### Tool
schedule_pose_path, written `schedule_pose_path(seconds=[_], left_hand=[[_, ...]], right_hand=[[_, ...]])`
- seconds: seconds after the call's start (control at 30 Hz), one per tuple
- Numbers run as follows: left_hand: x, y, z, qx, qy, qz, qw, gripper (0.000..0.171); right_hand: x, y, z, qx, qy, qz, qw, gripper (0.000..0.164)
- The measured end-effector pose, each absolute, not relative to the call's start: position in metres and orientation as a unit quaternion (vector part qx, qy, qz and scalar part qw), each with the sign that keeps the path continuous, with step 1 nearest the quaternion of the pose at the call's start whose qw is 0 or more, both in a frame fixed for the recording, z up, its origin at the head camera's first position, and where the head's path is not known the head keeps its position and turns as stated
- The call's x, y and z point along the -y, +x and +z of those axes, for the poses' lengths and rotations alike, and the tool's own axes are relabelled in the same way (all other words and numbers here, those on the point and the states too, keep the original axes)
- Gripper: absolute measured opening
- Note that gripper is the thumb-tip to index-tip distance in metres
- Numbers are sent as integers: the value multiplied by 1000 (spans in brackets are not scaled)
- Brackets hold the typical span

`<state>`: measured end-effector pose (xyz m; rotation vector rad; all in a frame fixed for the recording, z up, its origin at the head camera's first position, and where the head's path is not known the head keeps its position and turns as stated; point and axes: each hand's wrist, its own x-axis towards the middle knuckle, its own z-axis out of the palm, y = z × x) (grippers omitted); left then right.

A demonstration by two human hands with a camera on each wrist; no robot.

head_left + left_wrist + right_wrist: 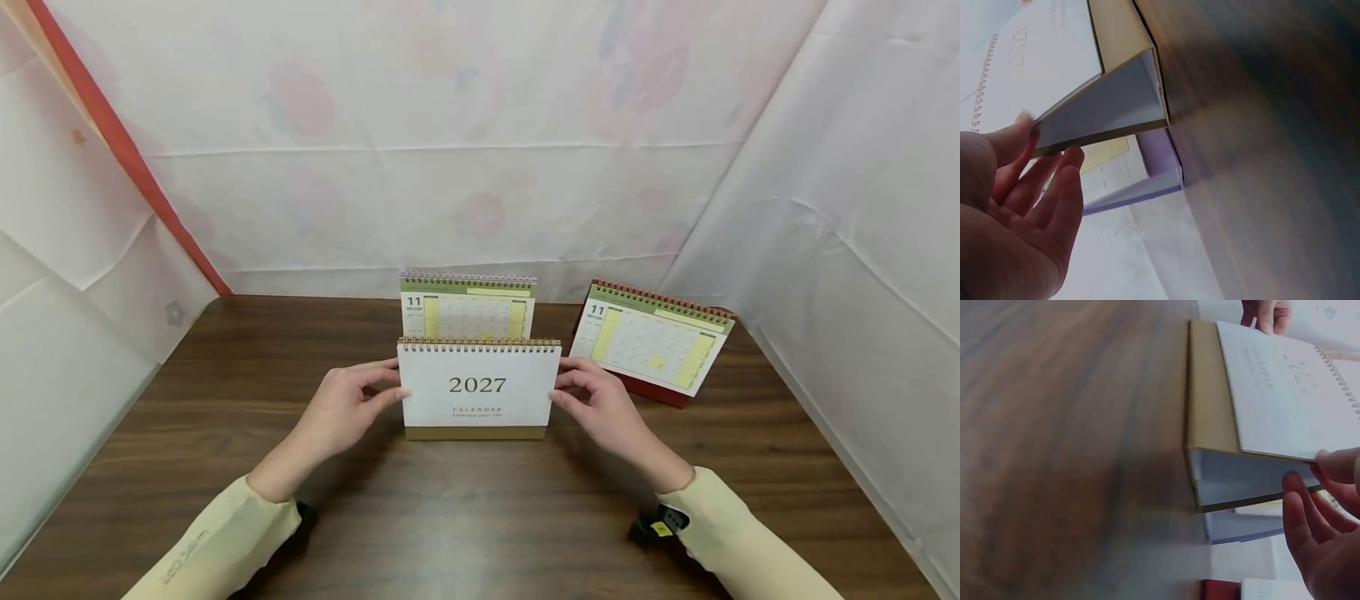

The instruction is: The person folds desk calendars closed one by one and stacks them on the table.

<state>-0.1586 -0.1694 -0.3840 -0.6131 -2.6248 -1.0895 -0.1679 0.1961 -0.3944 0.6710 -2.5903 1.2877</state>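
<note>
A desk calendar [477, 387] with a white "2027" cover, gold spiral binding and gold-brown base stands upright as a tent on the table. My left hand [348, 408] grips its left side edge, thumb at the front and fingers behind. On the opposite edge my right hand [603, 410] holds it the same way. In the left wrist view the left thumb [1015, 134] presses the cover's edge, and the hollow under the calendar shows. The right wrist view has the right thumb [1338, 464] at the cover's corner.
Right behind stands a purple-based desk calendar [468, 308] showing month 11, its lower part hidden. A red-based calendar [651, 337] is angled at the right, close to my right hand. White cloth [450, 200] walls the dark wooden table [465, 517] at the back and sides.
</note>
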Motion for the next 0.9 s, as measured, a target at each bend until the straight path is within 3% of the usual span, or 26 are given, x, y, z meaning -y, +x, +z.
schedule_pose_path(seconds=[0.2, 0.43, 0.67, 0.9], left_hand=[[172, -161, -384, 898, -209, -378, 84, 17], [172, -160, -386, 901, -198, -374, 93, 15], [173, -160, -383, 893, -217, -370, 138, 14], [172, -155, -373, 886, -220, -368, 173, 16]], right_hand=[[-201, -172, -397, 878, 255, 399, 67, 7], [-202, -171, -401, 879, 249, 405, 43, 4], [-202, -168, -397, 868, 237, 435, 43, 9], [-200, -163, -389, 854, 226, 465, 58, 3]])
